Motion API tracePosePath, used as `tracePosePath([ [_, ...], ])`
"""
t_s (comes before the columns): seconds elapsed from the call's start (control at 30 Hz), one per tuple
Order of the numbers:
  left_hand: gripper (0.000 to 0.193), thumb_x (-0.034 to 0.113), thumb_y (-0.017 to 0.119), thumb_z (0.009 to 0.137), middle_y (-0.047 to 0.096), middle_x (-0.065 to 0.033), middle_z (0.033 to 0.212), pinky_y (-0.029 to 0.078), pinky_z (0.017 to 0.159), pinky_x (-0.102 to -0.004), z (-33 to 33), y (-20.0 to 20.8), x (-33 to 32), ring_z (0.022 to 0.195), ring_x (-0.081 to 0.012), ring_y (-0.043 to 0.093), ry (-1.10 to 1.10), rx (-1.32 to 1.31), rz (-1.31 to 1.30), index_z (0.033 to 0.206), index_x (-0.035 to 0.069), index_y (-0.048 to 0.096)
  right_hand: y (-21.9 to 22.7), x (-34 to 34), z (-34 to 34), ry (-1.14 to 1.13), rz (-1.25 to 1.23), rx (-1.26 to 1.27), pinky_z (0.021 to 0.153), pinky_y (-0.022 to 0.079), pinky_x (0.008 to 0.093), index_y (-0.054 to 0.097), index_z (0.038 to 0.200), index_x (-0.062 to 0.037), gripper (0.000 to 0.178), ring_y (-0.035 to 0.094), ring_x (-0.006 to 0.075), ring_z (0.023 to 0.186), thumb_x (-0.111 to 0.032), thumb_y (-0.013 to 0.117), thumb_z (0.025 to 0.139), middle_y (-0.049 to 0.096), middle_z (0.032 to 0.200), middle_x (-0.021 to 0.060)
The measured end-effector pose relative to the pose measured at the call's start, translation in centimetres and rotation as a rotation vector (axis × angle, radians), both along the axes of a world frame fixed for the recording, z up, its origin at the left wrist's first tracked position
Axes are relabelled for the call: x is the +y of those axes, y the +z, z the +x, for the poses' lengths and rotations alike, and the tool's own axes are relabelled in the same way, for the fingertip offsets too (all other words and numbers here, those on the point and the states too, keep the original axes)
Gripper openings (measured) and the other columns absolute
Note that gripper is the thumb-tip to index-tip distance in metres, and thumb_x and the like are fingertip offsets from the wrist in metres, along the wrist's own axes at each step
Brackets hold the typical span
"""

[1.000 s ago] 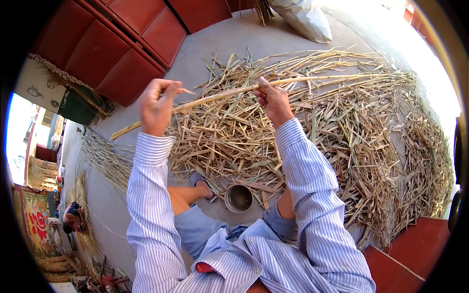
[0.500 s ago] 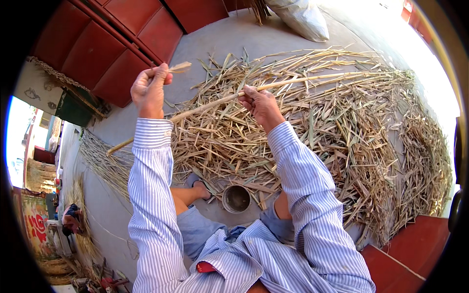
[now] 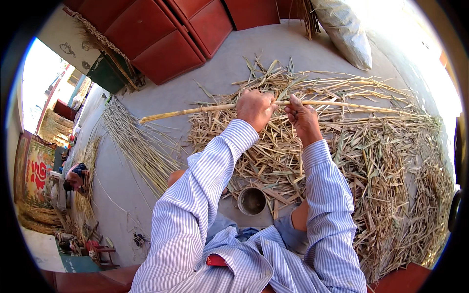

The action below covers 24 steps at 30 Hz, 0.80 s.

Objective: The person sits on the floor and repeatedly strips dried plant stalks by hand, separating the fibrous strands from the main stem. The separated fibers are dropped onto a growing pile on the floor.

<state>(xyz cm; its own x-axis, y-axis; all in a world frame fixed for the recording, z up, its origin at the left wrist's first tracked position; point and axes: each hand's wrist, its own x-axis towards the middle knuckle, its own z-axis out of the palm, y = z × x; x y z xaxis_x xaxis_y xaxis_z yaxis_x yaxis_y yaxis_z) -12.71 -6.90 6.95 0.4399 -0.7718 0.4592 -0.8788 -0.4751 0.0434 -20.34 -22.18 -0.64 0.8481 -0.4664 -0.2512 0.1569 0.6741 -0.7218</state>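
From my distant seat, I see the grey floor (image 3: 220,63) bearing a wide heap of dry stalks and leaves (image 3: 376,161) toward three o'clock, and red panelled furniture (image 3: 168,58) at eleven. The long pale stalk (image 3: 281,102) runs sideways near twelve (my fisheye bends edges). My left hand (image 3: 255,110) has its fingers clenched over it; my right hand (image 3: 304,117) pinches it just beside. A round bowl (image 3: 251,210) sits near six.

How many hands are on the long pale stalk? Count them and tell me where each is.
2: the left hand wraps around the long pale stalk, and the right hand pinches it just to the right. No other hand shows on it.
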Motion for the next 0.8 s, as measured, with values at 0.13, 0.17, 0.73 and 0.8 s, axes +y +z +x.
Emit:
tracePosePath([
  [0.13, 0.019, 0.019, 0.075, 0.081, 0.068, -0.0086, 0.073, 0.051, 0.065, -0.0343, 0.0, 1.9, -0.8, 0.070, -0.0176, 0.065, 0.030, 0.666, -0.455, 0.083, 0.003, 0.066, 0.9, -0.4, -0.7, 0.002, -0.042, -0.051, 0.053, 0.052, 0.0160, 0.063, 0.098, -0.0021, 0.025, 0.066, 0.0103, 0.069, -0.023, 0.073, 0.087, 0.068, 0.082, 0.0050],
  [0.17, 0.016, 0.017, 0.074, 0.083, 0.068, -0.0081, 0.071, 0.052, 0.063, -0.0319, 0.8, 2.3, -0.7, 0.068, -0.0159, 0.065, 0.007, 0.916, -0.668, 0.081, 0.003, 0.066, 1.0, 0.0, -0.3, 0.003, -0.015, -0.008, 0.054, 0.052, 0.0166, 0.064, 0.100, -0.0018, 0.024, 0.067, 0.0110, 0.071, -0.021, 0.072, 0.088, 0.068, 0.084, 0.0055],
  [0.73, 0.024, 0.025, 0.078, 0.078, 0.068, -0.0072, 0.071, 0.048, 0.062, -0.0270, 3.3, 2.5, 6.5, 0.066, -0.0120, 0.062, 0.112, 0.584, -0.256, 0.079, 0.003, 0.069, 0.6, -4.8, -1.3, -0.157, 0.047, -0.048, 0.052, 0.052, 0.0156, 0.061, 0.097, -0.0017, 0.015, 0.067, 0.0106, 0.069, -0.015, 0.064, 0.092, 0.070, 0.086, 0.0079],
  [0.8, 0.024, 0.024, 0.076, 0.081, 0.068, -0.0074, 0.074, 0.049, 0.063, -0.0272, 5.5, 3.2, 9.5, 0.067, -0.0116, 0.062, 0.103, 0.606, -0.369, 0.080, 0.001, 0.069, 0.8, -6.3, -2.2, -0.200, 0.030, -0.042, 0.052, 0.052, 0.0157, 0.061, 0.097, -0.0010, 0.015, 0.067, 0.0104, 0.069, -0.015, 0.064, 0.093, 0.071, 0.086, 0.0085],
])
